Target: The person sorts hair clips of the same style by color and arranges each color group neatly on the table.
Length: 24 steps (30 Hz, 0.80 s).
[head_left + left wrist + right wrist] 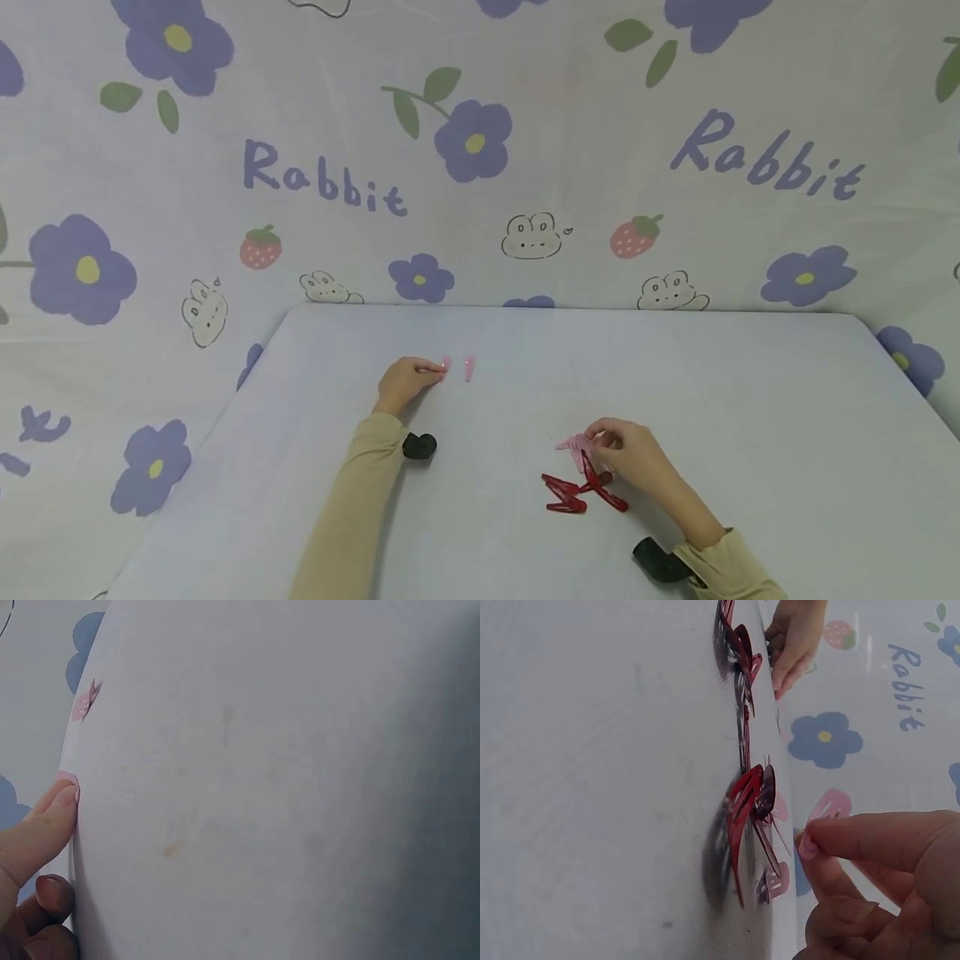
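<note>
Pink hair clip point(831, 806) is pinched between thumb and forefinger of the right hand point(630, 450); just beside that grip, a small heap of pink clips point(576, 447) lies on the white table point(480, 525), with red clips point(567, 506) on the side nearer the person; well apart, the left hand point(405, 383) pinches another pink clip point(446, 363); one single clip point(469, 368) lies just right of its fingertips.
</note>
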Motion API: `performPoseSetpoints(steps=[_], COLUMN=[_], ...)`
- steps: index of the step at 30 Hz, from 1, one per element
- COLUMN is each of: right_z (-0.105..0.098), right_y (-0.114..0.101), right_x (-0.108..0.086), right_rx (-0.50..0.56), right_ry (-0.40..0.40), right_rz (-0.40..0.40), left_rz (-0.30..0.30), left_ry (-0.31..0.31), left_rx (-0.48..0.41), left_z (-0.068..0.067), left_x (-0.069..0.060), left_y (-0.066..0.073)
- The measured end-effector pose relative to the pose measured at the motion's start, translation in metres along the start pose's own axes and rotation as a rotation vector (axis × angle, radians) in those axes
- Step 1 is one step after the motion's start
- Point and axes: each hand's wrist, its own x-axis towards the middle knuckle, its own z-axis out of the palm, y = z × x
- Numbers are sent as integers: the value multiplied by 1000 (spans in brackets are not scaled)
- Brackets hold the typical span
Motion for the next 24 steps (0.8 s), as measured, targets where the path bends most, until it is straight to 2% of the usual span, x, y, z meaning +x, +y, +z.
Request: performPoseSetpoints(steps=[5,10,14,18,24], right_z=[-1,-5,-12,-18,-22], right_y=[-3,-9,-15,-17,-19], right_x=[0,-3,-5,0,15], right_rx=[21,-22,-30,-15,1], right_ry=[16,14,20,-31,-133], right_rz=[-24,-39,-40,-81,-104], left_rz=[16,27,39,40,-12], left_ry=[8,14,10,29,20], left_rx=[2,16,-6,-17,-8], left_z=[-1,0,0,-1,0], left_x=[-1,-4,-5,-6,-8], left_y=[3,4,7,8,3])
